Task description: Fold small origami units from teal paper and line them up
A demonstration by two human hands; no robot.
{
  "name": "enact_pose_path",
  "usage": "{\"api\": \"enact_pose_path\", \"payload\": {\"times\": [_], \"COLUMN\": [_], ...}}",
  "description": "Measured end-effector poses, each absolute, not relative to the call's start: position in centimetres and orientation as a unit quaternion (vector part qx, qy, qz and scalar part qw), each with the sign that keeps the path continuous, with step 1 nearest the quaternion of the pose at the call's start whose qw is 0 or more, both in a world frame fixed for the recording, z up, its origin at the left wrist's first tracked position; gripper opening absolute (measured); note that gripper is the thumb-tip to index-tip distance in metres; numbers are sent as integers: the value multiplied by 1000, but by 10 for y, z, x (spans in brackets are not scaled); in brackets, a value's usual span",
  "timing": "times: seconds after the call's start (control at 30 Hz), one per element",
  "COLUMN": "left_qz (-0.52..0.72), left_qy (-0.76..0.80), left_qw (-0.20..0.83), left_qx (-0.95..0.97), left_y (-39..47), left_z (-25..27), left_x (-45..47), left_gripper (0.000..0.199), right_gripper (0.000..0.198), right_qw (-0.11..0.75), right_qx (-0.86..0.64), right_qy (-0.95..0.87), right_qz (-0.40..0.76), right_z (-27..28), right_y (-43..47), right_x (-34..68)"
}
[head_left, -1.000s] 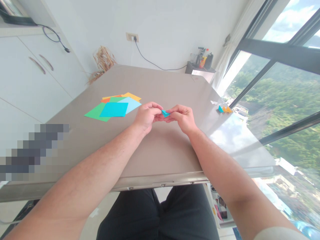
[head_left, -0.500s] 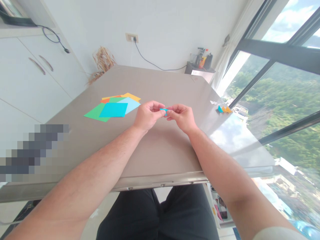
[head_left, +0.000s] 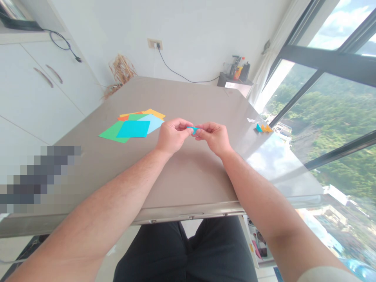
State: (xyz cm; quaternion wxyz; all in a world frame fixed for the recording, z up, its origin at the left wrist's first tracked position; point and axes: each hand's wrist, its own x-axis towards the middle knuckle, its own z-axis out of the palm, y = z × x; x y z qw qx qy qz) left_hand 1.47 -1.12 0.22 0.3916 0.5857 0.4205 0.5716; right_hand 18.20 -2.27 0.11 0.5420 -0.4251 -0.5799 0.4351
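Observation:
Between my two hands, a small piece of folded blue paper (head_left: 193,129) is held above the table, mostly covered by fingers. My left hand (head_left: 175,134) pinches its left end between thumb and fingers. At the other end, my right hand (head_left: 212,135) grips it the same way. The fold's exact shape is too small and hidden to tell. Left of my left hand, a bright blue paper sheet (head_left: 133,129) lies on top of a green sheet (head_left: 113,132), with light blue, orange and yellow sheets behind.
Small folded paper pieces, one blue (head_left: 259,128) and some orange (head_left: 266,128), sit at the right edge of the grey-brown table (head_left: 188,176). A low cabinet with bottles (head_left: 239,68) stands at the back right. The window (head_left: 329,102) flanks the right side.
The blue paper between my fingers has tilted slightly and shows a flatter, narrower shape. Both hands stay almost in place.

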Motion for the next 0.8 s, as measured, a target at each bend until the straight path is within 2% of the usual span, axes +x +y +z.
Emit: {"api": "enact_pose_path", "payload": {"times": [0.33, 0.53, 0.8], "left_qz": [558, 557, 528], "left_qy": [438, 441, 422], "left_qw": [372, 408, 470], "left_qx": [599, 574, 568], "left_y": [-12, -12, -14], "left_z": [2, 4, 7], "left_x": [14, 15, 14], "left_gripper": [11, 9, 16], "right_gripper": [33, 26, 29], "right_qw": [534, 525, 538], "right_qx": [-436, -434, -430], "right_qy": [-580, -585, -568], "right_qz": [434, 440, 450], "right_z": [0, 0, 0], "right_y": [-23, -25, -23], "right_x": [182, 181, 182]}}
